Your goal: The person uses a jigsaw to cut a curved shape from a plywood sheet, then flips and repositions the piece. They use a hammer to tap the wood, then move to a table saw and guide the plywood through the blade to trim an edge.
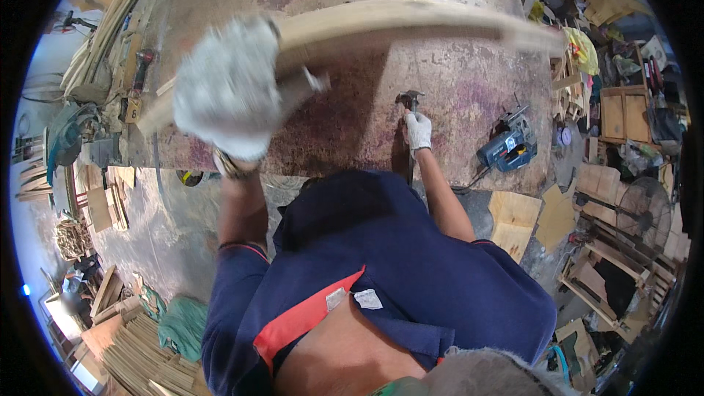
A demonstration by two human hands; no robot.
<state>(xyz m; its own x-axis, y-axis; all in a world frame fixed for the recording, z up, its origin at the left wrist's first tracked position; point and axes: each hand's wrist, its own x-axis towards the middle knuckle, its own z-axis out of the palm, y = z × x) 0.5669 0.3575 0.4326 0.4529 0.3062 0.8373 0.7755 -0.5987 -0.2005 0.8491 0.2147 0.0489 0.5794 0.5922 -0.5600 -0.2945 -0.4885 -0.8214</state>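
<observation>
My left hand (227, 92), in a white work glove and smeared by motion, is raised high over the left part of the table. Its fingers close round a long, slightly curved wooden board (411, 13), which stretches across to the far right. A short blurred piece (297, 94) juts out beside this hand; what it is I cannot make out. Lower down, near the table's front edge, my gloved right hand (419, 132) grips a claw hammer (409, 97). The hammer's head points away from me, and its handle runs back under the hand.
On the worn table (469, 73) a blue jigsaw (507, 148) lies right of the hammer. A red and black power tool (143, 66) lies at the left edge. Wood strips (103, 44) are stacked far left; a fan (642, 209) stands right among scrap wood. A wooden block (512, 221) is below the table.
</observation>
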